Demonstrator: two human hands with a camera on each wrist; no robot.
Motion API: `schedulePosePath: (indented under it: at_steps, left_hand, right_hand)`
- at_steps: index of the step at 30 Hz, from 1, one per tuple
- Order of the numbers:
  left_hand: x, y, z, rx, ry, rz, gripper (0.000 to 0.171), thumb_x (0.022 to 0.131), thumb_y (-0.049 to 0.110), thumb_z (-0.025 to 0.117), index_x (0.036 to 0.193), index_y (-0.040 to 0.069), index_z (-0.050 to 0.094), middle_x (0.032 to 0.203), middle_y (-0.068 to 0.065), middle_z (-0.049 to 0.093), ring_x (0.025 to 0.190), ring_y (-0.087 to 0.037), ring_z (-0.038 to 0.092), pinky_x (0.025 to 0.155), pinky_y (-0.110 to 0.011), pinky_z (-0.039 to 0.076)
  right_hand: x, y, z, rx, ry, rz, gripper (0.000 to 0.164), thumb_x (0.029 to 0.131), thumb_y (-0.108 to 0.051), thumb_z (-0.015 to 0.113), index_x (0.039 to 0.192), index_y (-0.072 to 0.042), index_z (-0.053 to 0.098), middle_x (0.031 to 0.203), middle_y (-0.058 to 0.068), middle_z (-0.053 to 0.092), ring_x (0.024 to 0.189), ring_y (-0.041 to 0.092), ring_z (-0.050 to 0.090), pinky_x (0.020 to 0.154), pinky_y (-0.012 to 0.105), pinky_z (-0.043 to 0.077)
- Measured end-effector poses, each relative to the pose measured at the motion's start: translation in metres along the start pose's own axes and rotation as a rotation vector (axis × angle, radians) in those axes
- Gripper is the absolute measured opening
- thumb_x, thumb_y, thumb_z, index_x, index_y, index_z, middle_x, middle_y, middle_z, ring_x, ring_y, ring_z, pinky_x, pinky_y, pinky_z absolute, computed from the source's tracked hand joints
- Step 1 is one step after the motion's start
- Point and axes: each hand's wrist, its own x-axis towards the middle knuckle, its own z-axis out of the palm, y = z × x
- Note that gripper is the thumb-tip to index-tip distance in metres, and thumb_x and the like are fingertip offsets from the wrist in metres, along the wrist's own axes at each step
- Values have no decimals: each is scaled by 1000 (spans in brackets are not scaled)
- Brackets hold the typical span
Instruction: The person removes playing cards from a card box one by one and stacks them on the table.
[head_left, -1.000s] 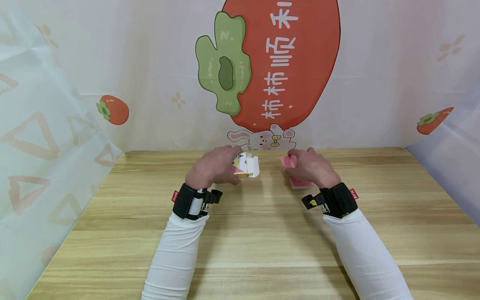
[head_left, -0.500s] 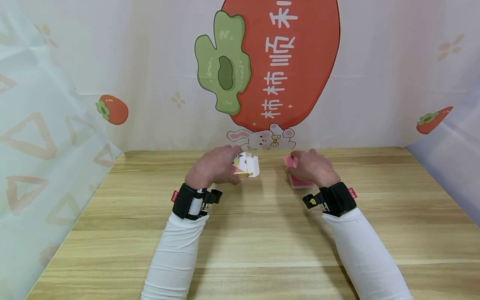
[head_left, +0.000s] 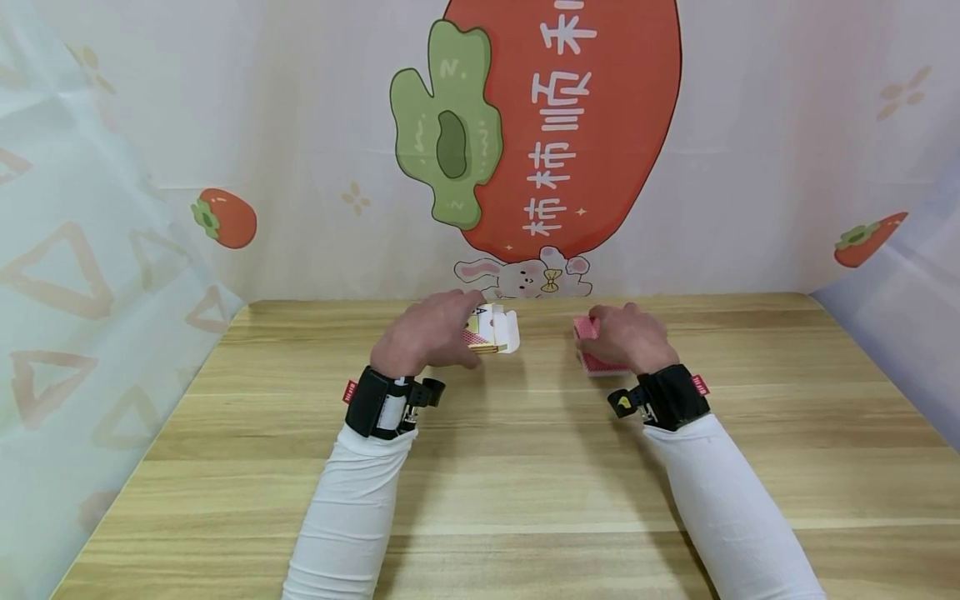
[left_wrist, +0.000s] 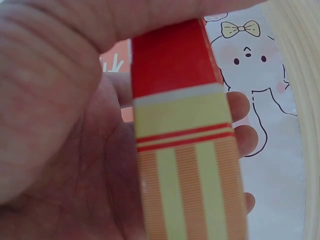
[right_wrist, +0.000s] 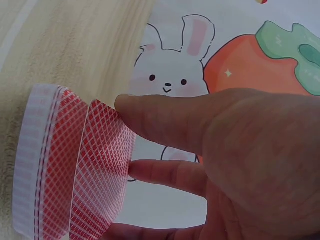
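Note:
My left hand [head_left: 429,335] grips a playing card box [head_left: 491,330] at the back of the table. Its white flap stands out to the right. In the left wrist view the red, yellow and striped side of the box [left_wrist: 187,135] faces the camera, with the thumb across one end and fingertips showing past the far side. To the right, my right hand [head_left: 633,337] pinches a red-patterned playing card [right_wrist: 102,170] between thumb and fingers. It stands tilted at the deck of playing cards [right_wrist: 32,165], which lies on the table. Whether more than one card is pinched, I cannot tell.
The wooden table [head_left: 495,483] reaches back to a white printed cloth [head_left: 322,125] hanging right behind the cards. Another cloth [head_left: 90,333] hangs along the left side. A gap of bare wood separates the box from the deck.
My right hand has shifted slightly right with the pinched card, so the card now overlaps the deck more closely. My left hand and the box have stayed in place.

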Motion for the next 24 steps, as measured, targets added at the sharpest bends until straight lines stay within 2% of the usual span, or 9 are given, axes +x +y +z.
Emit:
schedulePosePath:
  at_steps: [19,24]
  left_hand:
    - [-1,1,0,1,-5,1,78,76,23,89,142,8,50,113,-7,62,100,-24,57,88,-39,50]
    - [-1,0,0,1,-8,0,78,76,23,89,142,8,49,114,-7,62,101,-24,57,88,-40,50]
  right_hand:
    - [5,-1,7,-13,-18,51,65,94,-45,64,145,-8,52,102,22,60,92,37,54,70,47,47]
    - [6,-2,9,-16,-16,51,62,94,-43,62,144,-8,53,101,21,61,92,37,55,72,49,48]
